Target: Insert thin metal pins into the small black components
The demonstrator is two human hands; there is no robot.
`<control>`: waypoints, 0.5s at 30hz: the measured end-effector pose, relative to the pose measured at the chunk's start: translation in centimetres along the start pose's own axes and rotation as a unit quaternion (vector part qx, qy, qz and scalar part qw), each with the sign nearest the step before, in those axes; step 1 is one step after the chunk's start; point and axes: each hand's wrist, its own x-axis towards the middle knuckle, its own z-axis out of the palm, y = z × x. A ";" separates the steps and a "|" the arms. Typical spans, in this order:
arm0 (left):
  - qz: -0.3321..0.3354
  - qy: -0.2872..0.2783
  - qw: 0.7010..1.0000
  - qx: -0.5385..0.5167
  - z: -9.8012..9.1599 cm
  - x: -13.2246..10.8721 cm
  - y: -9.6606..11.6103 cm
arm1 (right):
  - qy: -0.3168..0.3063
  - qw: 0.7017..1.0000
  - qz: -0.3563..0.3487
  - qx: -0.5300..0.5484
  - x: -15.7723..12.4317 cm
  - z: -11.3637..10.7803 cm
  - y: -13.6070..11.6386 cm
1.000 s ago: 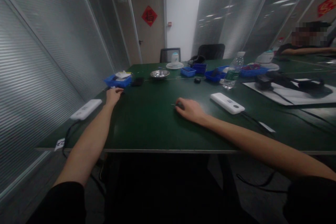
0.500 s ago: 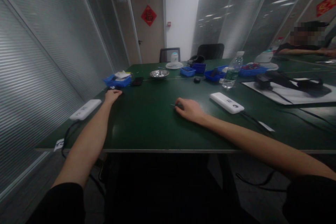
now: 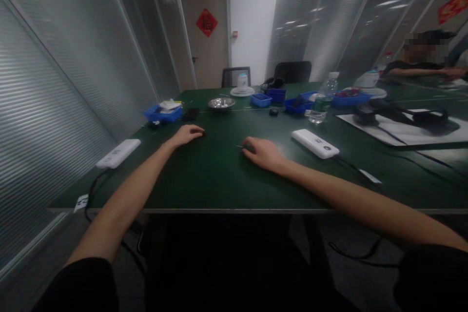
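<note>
In the head view, the right hand [image 3: 265,152] has its fingers curled around a small dark tool [image 3: 249,148], a thin pale tip poking out to their left; whether it touches the table [image 3: 215,180] is too dim to tell. The left hand [image 3: 185,135] keeps its fingertips close together, well apart from that tip; whether they pinch anything, I cannot tell. Should the hands meet, the tip could prick the left fingers, since it points their way. A slack right grip could let the tool roll or twist. Beyond the left fingertips, the bowl [image 3: 221,104] could be knocked by an overlong reach. Right of the right fingers, a white box [image 3: 315,144] trails a cable [image 3: 349,163] near the arm [image 3: 329,190]; a sideways sweep could snag it and drag the box.
</note>
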 end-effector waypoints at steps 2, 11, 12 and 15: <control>0.046 -0.047 0.997 -0.043 2.4 0.3 3.1 | 0.001 1.000 -0.002 0.000 0.0 0.1 0.0; 0.122 -0.125 0.970 -0.171 7.3 -0.4 9.6 | -0.011 1.000 -0.017 0.016 0.0 -0.2 -0.1; 0.121 -0.123 0.970 -0.174 7.2 -0.5 9.6 | -0.013 1.000 -0.018 0.016 0.0 -0.2 -0.1; 0.121 -0.120 0.970 -0.174 7.1 -0.6 9.5 | -0.015 0.999 -0.022 0.017 0.0 -0.3 -0.2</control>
